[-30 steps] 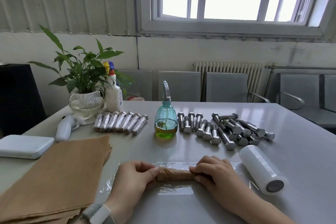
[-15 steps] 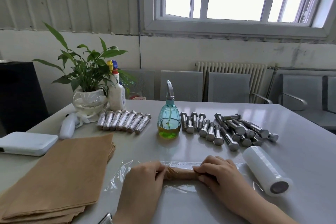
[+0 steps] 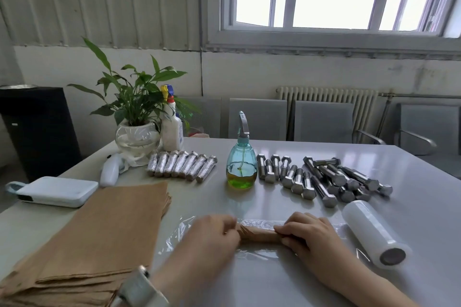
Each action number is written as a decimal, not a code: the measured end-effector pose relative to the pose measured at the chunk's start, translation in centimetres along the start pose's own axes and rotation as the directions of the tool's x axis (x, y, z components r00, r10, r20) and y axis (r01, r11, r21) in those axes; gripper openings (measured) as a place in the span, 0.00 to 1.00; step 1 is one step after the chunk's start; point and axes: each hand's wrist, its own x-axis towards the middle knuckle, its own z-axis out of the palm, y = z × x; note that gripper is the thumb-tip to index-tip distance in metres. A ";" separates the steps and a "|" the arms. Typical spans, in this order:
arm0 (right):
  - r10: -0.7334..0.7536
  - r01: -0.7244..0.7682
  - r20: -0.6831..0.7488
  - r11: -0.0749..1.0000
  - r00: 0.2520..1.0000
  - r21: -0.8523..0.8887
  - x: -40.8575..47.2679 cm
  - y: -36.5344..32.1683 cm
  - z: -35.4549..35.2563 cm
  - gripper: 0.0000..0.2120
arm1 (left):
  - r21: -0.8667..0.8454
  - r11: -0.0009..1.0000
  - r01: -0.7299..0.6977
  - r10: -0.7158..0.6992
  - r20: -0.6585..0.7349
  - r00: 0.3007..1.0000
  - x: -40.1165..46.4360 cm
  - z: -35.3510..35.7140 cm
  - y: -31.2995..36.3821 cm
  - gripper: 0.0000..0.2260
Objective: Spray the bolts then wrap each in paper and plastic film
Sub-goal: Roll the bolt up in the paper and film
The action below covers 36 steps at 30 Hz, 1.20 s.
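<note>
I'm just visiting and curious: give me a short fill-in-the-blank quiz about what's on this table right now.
1. Both hands, left hand and right hand, hold a bolt wrapped in brown ____.
2. That paper-wrapped bolt lies on a sheet of clear plastic ____.
3. The film roll lies on the table to the ____ of the right hand.
4. The blue spray bottle holds a yellow-____ liquid.

Missing words: paper; film; right; green

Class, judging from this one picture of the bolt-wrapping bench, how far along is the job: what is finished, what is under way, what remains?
Done: seven wrapped bolts lie in a row near the plant. In hand: the left hand and right hand hold a paper-wrapped bolt on a sheet of plastic film. Left: the pile of bare bolts beside the spray bottle is not yet wrapped.
</note>
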 end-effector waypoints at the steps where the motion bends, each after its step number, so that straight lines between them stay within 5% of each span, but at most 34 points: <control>1: -0.002 0.002 -0.001 1.000 1.000 0.001 0.0 0.0 0.0 0.11 | -0.211 0.973 0.089 -0.084 0.031 0.996 0.5 -1.5 -0.2 0.12; 3: -0.001 0.001 -0.005 1.000 1.000 -0.003 0.0 -0.1 0.0 0.11 | -0.370 0.901 0.225 -0.239 0.008 0.971 1.7 -4.0 -1.5 0.15; 5: 0.001 -0.001 -0.012 1.000 1.000 0.007 0.0 -0.1 0.0 0.11 | -0.057 0.966 0.252 -0.259 -0.193 0.947 2.8 -6.1 -3.5 0.09; 8: 0.002 -0.002 -0.019 1.000 1.000 0.003 0.0 -0.1 0.0 0.11 | 0.592 0.733 0.335 -0.170 -0.317 0.933 3.8 -8.2 -5.7 0.06; 12: 0.003 -0.003 -0.021 1.000 1.000 0.013 0.0 0.1 0.2 0.10 | 0.759 0.569 0.317 -0.252 -0.206 0.946 4.4 -6.9 -6.5 0.17; 16: -0.002 0.002 -0.018 1.000 1.000 0.000 0.1 0.3 0.3 0.10 | 0.749 0.581 0.319 -0.240 -0.217 0.946 5.0 -5.8 -7.3 0.22; 23: 0.000 0.000 -0.021 1.000 1.000 0.010 0.1 0.4 0.3 0.10 | 0.638 0.703 0.316 -0.175 -0.276 0.945 4.4 -5.6 -6.8 0.10; 29: -0.001 0.001 -0.002 1.000 1.000 -0.021 0.1 0.4 0.3 0.11 | 0.698 0.631 0.339 -0.241 -0.239 0.941 4.4 -5.3 -7.0 0.20; 36: -0.006 0.006 -0.010 1.000 1.000 -0.013 0.1 0.4 0.3 0.11 | 0.489 0.818 0.302 -0.183 -0.275 0.944 4.2 -5.3 -6.7 0.11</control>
